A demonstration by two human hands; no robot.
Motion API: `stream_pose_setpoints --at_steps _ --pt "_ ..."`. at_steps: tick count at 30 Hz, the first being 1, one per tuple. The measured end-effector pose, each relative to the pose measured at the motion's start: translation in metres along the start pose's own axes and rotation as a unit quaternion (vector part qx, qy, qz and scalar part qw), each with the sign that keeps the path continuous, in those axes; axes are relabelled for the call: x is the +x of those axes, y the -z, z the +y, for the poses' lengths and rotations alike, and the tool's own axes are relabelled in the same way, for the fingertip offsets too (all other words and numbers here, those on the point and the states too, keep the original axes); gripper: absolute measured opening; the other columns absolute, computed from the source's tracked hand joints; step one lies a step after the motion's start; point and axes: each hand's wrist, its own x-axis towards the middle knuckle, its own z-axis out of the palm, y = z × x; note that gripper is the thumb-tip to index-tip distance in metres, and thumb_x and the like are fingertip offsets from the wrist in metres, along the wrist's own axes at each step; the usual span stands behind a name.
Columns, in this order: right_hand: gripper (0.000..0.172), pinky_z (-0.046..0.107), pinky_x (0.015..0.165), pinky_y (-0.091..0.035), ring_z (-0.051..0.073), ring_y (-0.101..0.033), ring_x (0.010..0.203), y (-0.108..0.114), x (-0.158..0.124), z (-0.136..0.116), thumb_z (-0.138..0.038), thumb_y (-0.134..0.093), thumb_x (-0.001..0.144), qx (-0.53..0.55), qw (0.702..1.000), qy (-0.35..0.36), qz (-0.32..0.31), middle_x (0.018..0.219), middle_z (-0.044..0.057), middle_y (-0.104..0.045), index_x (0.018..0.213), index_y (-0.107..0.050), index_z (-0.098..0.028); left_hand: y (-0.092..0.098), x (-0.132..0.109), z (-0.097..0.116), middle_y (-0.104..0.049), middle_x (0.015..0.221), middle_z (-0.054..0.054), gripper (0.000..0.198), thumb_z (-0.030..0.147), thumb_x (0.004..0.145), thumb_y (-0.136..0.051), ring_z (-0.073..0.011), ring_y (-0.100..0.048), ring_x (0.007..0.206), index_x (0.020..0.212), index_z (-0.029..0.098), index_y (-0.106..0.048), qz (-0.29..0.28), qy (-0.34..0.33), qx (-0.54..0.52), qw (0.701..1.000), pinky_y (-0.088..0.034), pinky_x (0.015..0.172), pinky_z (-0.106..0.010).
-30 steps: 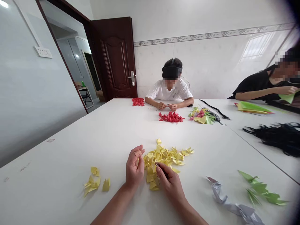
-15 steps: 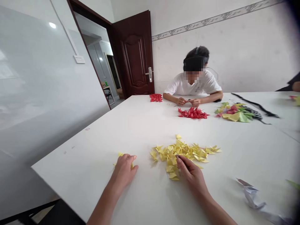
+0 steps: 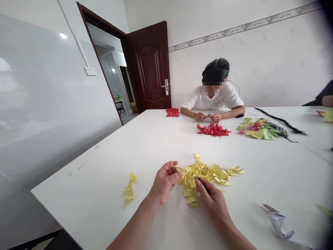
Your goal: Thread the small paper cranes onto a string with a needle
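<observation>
"Pinching anything in the left hand (image 3: 166, 181)?"

"Yes, holding a yellow paper piece (image 3: 179, 169) between thumb and curled fingers, at the left end of the yellow pile (image 3: 201, 169). Too small and blurred for telling its long axis."

"And in the right hand (image 3: 212, 196)?"

"Pinching a slim dark object (image 3: 196, 178) between thumb and forefinger, mostly hidden in the grip. Pointing forward and left, into the near side of the pile, then slanting back toward the palm."

"Lying how, that pile?"

"Stretched longest from left to right on the white table (image 3: 153, 139), narrowing to pointed tips at the right end, spilling a little toward the near side."

"Seeing more yellow?"

"Yes, noticing two yellow pieces (image 3: 129, 190) well apart to the left, strung in a line running away from the near edge, leaning slightly right."

"And at lower right?"

"Finding a silvery folded strip (image 3: 277, 220), pointing its narrow end forward and left."
</observation>
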Motion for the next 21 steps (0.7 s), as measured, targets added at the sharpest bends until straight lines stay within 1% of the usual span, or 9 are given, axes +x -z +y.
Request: stream_pose_setpoints --at_steps 2,4,6,8,11,15,17,19,21 --pt "0.052 0.03 0.062 -0.051 0.025 -0.064 0.073 -0.001 0.0 -0.001 -0.058 -0.06 0.07 0.01 1.0 0.0 0.006 0.079 0.01 -0.071 0.094 -0.07 -0.013 -0.02 0.012 -0.003 -0.059 0.081 0.002 0.038 0.021 0.066 -0.075 -0.005 -0.053 0.063 0.1 0.021 -0.059 -0.037 0.05 -0.177 0.982 -0.036 0.049 -0.015" --pt "0.051 0.03 0.058 -0.05 0.024 -0.063 0.069 -0.002 -0.001 -0.003 -0.057 -0.06 0.07 0.019 1.0 0.009 0.016 0.074 0.009 -0.07 0.093 -0.071 -0.013 -0.028 0.019 -0.01 -0.057 0.075 0.003 0.039 0.02 0.066 -0.076 -0.0055 -0.055 0.063 0.101 0.022 -0.059 -0.049 0.079 -0.287 0.953 -0.036 0.047 -0.015" --pt "0.049 0.029 0.056 -0.049 0.023 -0.062 0.067 -0.003 -0.002 -0.003 -0.056 -0.06 0.072 0.027 0.999 0.018 0.036 0.07 0.008 -0.068 0.093 -0.071 -0.013 -0.028 0.023 -0.02 -0.058 0.074 0.004 0.038 0.019 0.067 -0.075 -0.0065 -0.056 0.063 0.101 0.023 -0.059 -0.048 0.103 -0.337 0.934 -0.039 0.047 -0.015" --pt "0.047 0.027 0.053 -0.048 0.022 -0.061 0.065 -0.004 -0.003 -0.003 -0.054 -0.059 0.074 0.03 0.998 0.02 0.049 0.066 0.006 -0.066 0.095 -0.07 -0.014 -0.022 0.024 -0.029 -0.062 0.081 0.002 0.037 0.016 0.068 -0.075 -0.0072 -0.058 0.064 0.1 0.022 -0.059 -0.05 0.119 -0.351 0.928 -0.04 0.048 -0.016" --pt "0.045 0.026 0.049 -0.046 0.019 -0.059 0.061 -0.002 -0.003 -0.001 -0.053 -0.059 0.075 0.026 0.999 0.014 0.029 0.064 0.005 -0.065 0.097 -0.07 -0.014 -0.018 0.024 -0.034 -0.063 0.082 0.0 0.034 0.013 0.067 -0.074 -0.0081 -0.06 0.067 0.098 0.02 -0.059 -0.058 0.125 -0.326 0.935 -0.043 0.051 -0.015" --pt "0.044 0.024 0.047 -0.045 0.017 -0.058 0.059 0.003 -0.003 0.0 -0.052 -0.059 0.076 0.045 0.999 0.015 0.023 0.066 0.004 -0.065 0.099 -0.069 -0.016 -0.021 0.025 -0.03 -0.061 0.077 0.003 0.033 0.013 0.064 -0.074 -0.006 -0.058 0.065 0.093 0.02 -0.06 -0.046 0.103 -0.263 0.958 -0.046 0.057 -0.015" --pt "0.044 0.024 0.048 -0.045 0.017 -0.058 0.06 0.004 -0.004 -0.001 -0.051 -0.059 0.076 0.061 0.998 0.013 0.021 0.068 0.004 -0.064 0.101 -0.068 -0.016 -0.023 0.024 -0.029 -0.061 0.078 0.003 0.034 0.012 0.063 -0.072 -0.0062 -0.056 0.065 0.094 0.02 -0.059 -0.04 0.047 -0.192 0.979 -0.046 0.06 -0.017" --pt "0.043 0.025 0.05 -0.046 0.017 -0.057 0.061 0.005 -0.005 -0.002 -0.05 -0.059 0.076 0.073 0.997 0.009 0.02 0.07 0.004 -0.064 0.102 -0.066 -0.016 -0.023 0.022 -0.031 -0.062 0.083 0.001 0.036 0.012 0.064 -0.068 -0.0094 -0.058 0.072 0.097 0.02 -0.059 -0.032 -0.034 -0.068 0.997 -0.048 0.066 -0.021" --pt "0.042 0.025 0.052 -0.046 0.016 -0.057 0.061 0.005 -0.005 -0.004 -0.049 -0.061 0.076 0.076 0.997 0.009 0.02 0.07 0.004 -0.063 0.102 -0.065 -0.015 -0.022 0.019 -0.035 -0.063 0.088 -0.003 0.037 0.011 0.067 -0.064 -0.0133 -0.059 0.082 0.102 0.02 -0.059 -0.023 -0.111 0.072 0.991 -0.048 0.072 -0.025"
